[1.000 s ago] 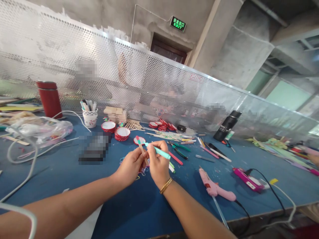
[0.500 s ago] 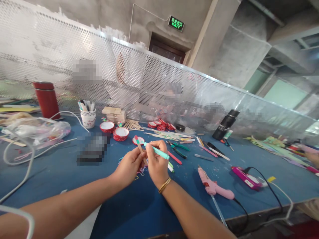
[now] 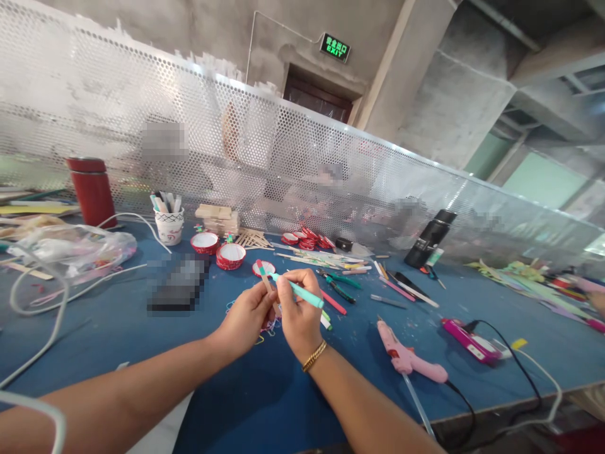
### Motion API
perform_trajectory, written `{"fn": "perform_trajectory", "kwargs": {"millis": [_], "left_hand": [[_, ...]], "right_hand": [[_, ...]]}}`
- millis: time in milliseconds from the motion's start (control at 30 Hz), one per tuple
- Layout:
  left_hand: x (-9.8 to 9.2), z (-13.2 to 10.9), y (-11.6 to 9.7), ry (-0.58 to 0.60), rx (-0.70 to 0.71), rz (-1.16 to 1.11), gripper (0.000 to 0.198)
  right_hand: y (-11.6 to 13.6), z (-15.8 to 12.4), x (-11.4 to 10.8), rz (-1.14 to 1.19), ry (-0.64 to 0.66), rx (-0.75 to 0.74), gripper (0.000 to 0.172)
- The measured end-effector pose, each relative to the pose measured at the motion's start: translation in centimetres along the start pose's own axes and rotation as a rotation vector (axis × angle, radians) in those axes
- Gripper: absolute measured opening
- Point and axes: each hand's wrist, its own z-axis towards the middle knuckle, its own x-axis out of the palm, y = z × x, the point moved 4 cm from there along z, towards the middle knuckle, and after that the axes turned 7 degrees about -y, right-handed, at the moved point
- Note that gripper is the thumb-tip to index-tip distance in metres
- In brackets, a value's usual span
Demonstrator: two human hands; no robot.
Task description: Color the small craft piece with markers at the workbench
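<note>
My left hand (image 3: 246,317) pinches a wooden craft stick (image 3: 267,281), which is tilted up and coloured red and green at its upper end. In my right hand (image 3: 301,313) is a mint-green marker pen (image 3: 306,293), held like a writing tool with its tip close to the coloured end of the stick; whether it touches I cannot tell. Tangled coloured threads (image 3: 270,326) lie on the table under my hands, partly hidden. Just behind the stick sits a round red-rimmed piece with a white face (image 3: 267,268).
To the right lie a pink glue gun (image 3: 409,358) and a magenta power strip (image 3: 467,340) with cables. Green-handled pliers (image 3: 338,287) rest beyond my right hand. Farther back stand a paper cup of pens (image 3: 169,226), a red thermos (image 3: 92,192) and a black bottle (image 3: 429,239).
The marker tip has shifted slightly down and left along the stick. Both hands keep their grips, and the view has moved very little.
</note>
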Motion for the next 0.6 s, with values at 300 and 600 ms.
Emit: {"fn": "perform_trajectory", "kwargs": {"millis": [300, 600], "left_hand": [[-0.08, 0.1, 0.14, -0.025, 0.007, 0.02, 0.034], [0.12, -0.04, -0.45, -0.024, -0.031, -0.053, 0.039]], "right_hand": [[-0.39, 0.36, 0.03, -0.081, -0.001, -0.013, 0.016], [0.09, 0.16, -0.2, 0.0, 0.025, -0.021, 0.011]]}}
